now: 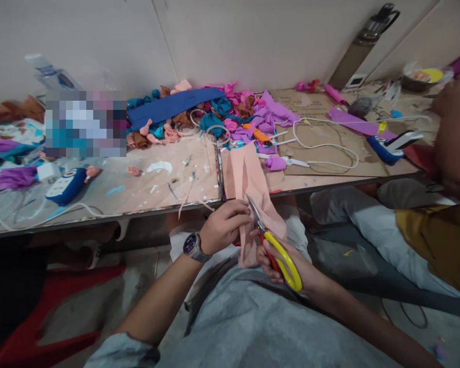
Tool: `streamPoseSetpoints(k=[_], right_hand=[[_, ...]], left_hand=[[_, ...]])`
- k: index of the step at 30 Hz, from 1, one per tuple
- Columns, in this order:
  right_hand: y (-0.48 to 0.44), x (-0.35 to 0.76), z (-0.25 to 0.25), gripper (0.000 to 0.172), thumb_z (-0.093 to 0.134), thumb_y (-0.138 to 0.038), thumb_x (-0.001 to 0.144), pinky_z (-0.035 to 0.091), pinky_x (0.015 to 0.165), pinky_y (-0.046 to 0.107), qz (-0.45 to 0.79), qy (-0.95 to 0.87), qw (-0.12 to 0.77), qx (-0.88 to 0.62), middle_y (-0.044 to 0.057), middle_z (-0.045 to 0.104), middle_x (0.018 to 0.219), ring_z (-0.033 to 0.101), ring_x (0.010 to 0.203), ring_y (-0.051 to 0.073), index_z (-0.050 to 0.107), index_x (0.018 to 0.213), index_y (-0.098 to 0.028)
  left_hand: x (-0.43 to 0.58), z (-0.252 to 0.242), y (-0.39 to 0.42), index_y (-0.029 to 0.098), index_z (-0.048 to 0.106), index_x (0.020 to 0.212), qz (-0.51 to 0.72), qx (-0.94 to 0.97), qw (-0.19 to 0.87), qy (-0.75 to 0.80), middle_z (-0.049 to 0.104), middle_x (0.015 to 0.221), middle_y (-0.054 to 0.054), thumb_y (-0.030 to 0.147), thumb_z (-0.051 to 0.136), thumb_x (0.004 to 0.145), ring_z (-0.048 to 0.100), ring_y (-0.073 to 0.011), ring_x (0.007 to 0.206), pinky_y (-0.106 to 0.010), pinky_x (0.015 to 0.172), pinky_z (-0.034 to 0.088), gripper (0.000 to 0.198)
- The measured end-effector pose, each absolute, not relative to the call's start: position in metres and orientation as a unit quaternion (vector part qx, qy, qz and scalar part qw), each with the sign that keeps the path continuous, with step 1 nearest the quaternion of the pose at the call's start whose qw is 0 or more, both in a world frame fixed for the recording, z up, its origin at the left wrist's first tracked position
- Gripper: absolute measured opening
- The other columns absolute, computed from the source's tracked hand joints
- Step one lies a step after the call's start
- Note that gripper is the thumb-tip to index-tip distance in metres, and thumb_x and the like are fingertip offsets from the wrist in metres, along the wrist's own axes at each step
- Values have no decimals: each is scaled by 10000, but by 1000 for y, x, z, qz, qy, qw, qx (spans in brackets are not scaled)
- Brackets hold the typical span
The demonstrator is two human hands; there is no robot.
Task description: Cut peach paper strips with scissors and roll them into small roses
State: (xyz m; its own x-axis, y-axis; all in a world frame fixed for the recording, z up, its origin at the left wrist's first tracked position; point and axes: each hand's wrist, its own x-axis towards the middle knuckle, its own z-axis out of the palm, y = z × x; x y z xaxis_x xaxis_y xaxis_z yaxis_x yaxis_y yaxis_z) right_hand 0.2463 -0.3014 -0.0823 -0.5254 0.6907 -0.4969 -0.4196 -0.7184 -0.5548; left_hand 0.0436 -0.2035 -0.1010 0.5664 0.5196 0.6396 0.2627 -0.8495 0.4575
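My left hand [224,225], a watch on its wrist, pinches the edge of a long pink cloth strip [245,179] that hangs from the table edge down to my lap. My right hand [279,260] grips yellow-handled scissors [276,240]. Their blades are slightly parted and point up into the cloth just right of my left fingers. Both hands are below the table's front edge, above my grey shirt.
The wooden table [157,189] carries a heap of pink, purple, blue and brown cloth scraps [230,115], metal rings [217,134], a blue glue gun [67,185], another glue gun [391,143] and white cables. Another person [444,204] sits at the right. A red chair [42,317] stands lower left.
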Motion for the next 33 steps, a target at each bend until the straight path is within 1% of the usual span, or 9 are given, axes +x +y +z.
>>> streamPoseSetpoints(k=[5,11,14,17,23,30,33], right_hand=[[-303,244,-83,558,753,-526,837,251,388,151,850,-181,342,-358,-77,524,681,363,405,34,469,1250,-282],[-302,243,-82,586,790,-535,795,235,383,148,846,-182,339,-368,-88,507,651,345,393,29,480,1220,-276],[-302,243,-82,601,799,-537,785,225,378,144,843,-187,330,-381,-96,492,630,326,382,23,488,1229,-278],[-302,243,-83,597,794,-537,792,227,374,143,843,-190,328,-383,-98,490,627,329,377,21,490,1239,-281],[-303,244,-91,525,759,-498,845,241,373,133,840,-204,338,-371,-95,501,653,351,382,16,485,1244,-295],[-304,243,-92,499,724,-523,872,275,361,124,829,-216,346,-382,-90,505,644,374,385,21,483,1234,-276],[-304,243,-91,521,737,-529,856,274,348,127,830,-222,343,-380,-93,507,641,387,367,26,475,1230,-279]], left_hand=[[44,-100,-204,221,685,1035,413,867,152,233,695,1082,-98,94,552,938,629,-231,1211,-440,996,572,207],[44,-99,-203,212,689,1011,415,866,133,244,690,1085,-96,79,591,911,604,-245,1242,-472,1028,556,193],[44,-96,-203,224,704,981,415,862,126,262,684,1110,-97,98,591,915,574,-258,1290,-499,1047,541,181],[44,-93,-203,232,717,947,413,860,101,282,679,1104,-97,119,597,914,571,-266,1282,-514,1033,547,168],[43,-95,-205,235,714,951,405,861,89,293,672,1119,-102,109,591,909,566,-266,1266,-512,1015,549,181],[42,-98,-206,226,702,972,401,863,93,292,669,1134,-100,74,586,896,563,-256,1237,-500,1020,539,205],[41,-98,-207,228,700,972,399,863,97,293,674,1133,-98,68,585,893,567,-250,1222,-490,1014,541,212]])
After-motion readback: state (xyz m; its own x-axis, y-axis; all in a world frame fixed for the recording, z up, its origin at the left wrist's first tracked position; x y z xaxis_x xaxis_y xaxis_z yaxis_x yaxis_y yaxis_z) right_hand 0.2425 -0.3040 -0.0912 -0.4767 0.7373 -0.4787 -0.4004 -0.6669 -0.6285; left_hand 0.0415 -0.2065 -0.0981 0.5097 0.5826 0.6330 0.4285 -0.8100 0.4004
